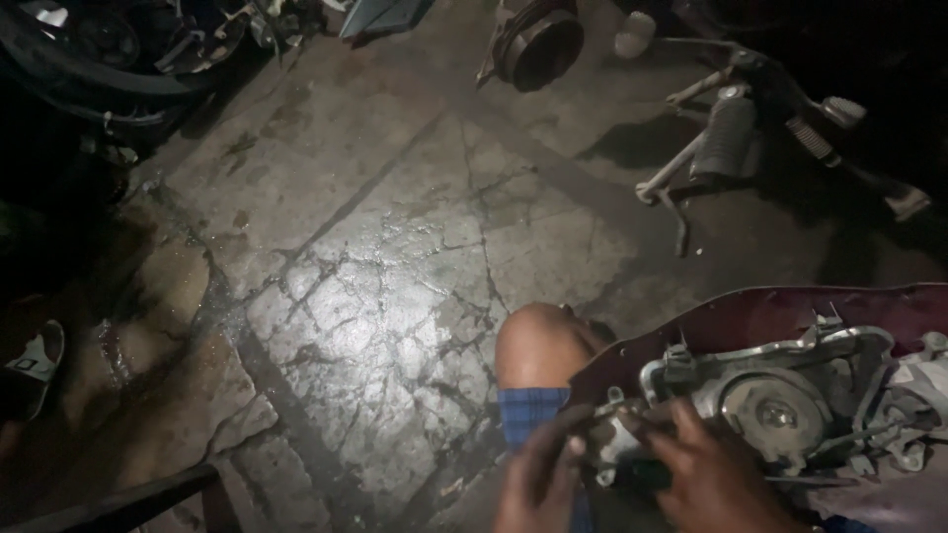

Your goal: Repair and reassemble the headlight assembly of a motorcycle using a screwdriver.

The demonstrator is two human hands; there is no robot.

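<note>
— Hands first: where are they, and what are they on?

— Both sit at the bottom edge. The left hand and the right hand meet at the near corner of a headlight assembly that rests across the person's lap, just past the bare knee and the blue checked shorts.

— What is it made of?

— A dark red plastic cowl, glossy and curved, cups the back of a grey lamp housing. The housing is dull metal or plastic with a round hub in the middle, thin wire clips and small tabs around its rim. The cowl acts like a shallow shell, with the lamp unit seated inside it.

— And the grip of each hand?

— The left fingers are curled together on a small pale part at the housing's corner. The right fingers are bent onto the same corner, with something dark green under them — too dim to say what it is, or whether that hand is clamped on it.

— The surroundings?

— A cracked concrete floor, wet-looking and shiny where the light falls, dark at the edges. Well apart at upper right lies a handlebar with ribbed rubber grips and pale levers. A round black part sits at the top centre, a tyre at the upper left, a sandal at the left edge and a dark bar at the lower left.
</note>
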